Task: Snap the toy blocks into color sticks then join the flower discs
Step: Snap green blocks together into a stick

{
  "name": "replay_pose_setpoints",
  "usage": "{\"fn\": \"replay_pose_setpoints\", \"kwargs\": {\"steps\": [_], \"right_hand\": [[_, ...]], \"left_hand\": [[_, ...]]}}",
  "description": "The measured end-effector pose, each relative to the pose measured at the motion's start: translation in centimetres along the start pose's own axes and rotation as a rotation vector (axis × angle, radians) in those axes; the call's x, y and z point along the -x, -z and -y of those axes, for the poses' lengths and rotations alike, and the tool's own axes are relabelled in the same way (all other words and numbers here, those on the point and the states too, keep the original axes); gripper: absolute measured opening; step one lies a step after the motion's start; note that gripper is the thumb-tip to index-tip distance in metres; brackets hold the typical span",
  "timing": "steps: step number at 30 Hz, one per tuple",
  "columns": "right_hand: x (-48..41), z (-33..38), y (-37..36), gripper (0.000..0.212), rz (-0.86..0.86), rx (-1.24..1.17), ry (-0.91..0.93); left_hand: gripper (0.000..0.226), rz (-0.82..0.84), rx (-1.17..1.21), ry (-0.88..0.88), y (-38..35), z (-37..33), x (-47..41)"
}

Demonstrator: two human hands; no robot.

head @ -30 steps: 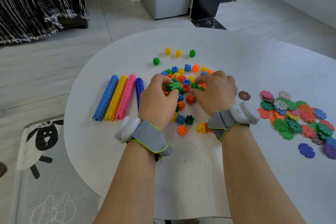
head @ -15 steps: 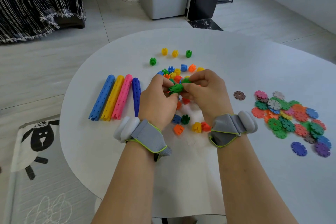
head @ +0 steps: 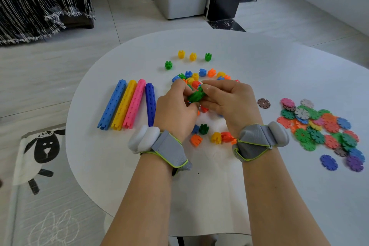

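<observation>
Both hands meet above the table: the left hand [head: 175,106] and right hand [head: 227,100] pinch green blocks [head: 196,95] together, apparently snapping a stick.

I wear the same kind of band on both wrists. Behind my left hand [head: 175,110] sits a wide grey strap [head: 169,149] of woven fabric. A thin yellow-green piping runs along its edges, and a loose pointed flap hangs on the underside. On its outer side is a white pod [head: 143,139], smooth and rounded like a pebble, with a seam that splits it into two lobes. Behind my right hand [head: 229,102] the second strap [head: 253,143] is the same grey cloth with the same bright piping, folded into a triangular panel. The second pod [head: 278,134] on its outer side is also white and glossy. My left forearm [head: 143,205] and right forearm [head: 277,205] are bare.
</observation>
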State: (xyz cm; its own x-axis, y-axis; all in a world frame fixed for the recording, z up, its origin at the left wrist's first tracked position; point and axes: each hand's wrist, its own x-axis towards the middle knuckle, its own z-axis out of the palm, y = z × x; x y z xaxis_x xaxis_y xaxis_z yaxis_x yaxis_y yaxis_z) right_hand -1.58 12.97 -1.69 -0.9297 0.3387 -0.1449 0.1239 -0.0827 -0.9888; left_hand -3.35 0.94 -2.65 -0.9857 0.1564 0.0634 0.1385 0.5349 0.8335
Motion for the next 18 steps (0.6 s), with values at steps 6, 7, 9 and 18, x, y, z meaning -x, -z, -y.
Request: {"fn": "replay_pose_setpoints", "kwargs": {"steps": [6,7,9,18], "right_hand": [[0.04,-0.12,0.06,0.007,-0.037,0.08,0.027],[0.06,-0.1,0.09,0.007,-0.04,0.074,0.027],[0.09,-0.03,0.17,0.008,-0.049,0.056,0.023],[-0.07,-0.1,0.26,0.013,-0.062,0.034,0.011]], "left_hand": [[0.013,-0.014,-0.033,-0.01,-0.26,-0.25,0.13],[0.013,-0.018,-0.025,-0.01,-0.28,-0.3,0.16],[0.013,-0.027,0.012,-0.008,-0.23,-0.4,0.24],[0.014,-0.104,0.043,-0.055,-0.82,-0.31,0.35]]}}
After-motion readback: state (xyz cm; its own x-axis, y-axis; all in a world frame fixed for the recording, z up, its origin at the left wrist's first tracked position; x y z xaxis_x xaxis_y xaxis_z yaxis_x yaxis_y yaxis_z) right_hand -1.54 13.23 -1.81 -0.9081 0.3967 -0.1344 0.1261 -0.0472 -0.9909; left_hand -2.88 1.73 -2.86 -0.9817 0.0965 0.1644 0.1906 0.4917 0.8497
